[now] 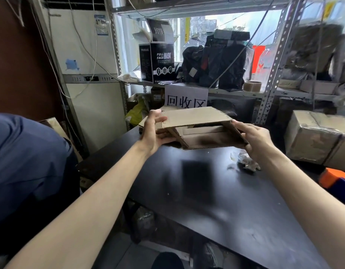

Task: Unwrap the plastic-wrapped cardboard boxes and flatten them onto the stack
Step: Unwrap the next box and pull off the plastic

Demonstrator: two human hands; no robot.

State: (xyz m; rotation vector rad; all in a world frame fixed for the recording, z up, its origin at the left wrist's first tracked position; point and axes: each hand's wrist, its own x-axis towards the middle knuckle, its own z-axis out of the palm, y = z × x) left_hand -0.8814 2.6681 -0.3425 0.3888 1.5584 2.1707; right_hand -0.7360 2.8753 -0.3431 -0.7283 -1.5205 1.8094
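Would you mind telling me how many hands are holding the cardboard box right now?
2. The left hand grips the left end of the cardboard box; the right hand holds its right end, above the black table.

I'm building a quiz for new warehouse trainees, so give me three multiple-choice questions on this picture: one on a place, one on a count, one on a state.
1. Where is the cardboard box?
A. on a shelf
B. held over the black table
C. on the floor

2. How many hands grip it?
A. none
B. one
C. two

3. What state is it in?
A. sealed in plastic
B. bare, with one end open
C. torn to pieces

Answers:
1 B: it is held up over the tabletop.
2 C: the left hand holds one end and the right hand the other.
3 B: no wrap covers it, and its open end faces the camera.
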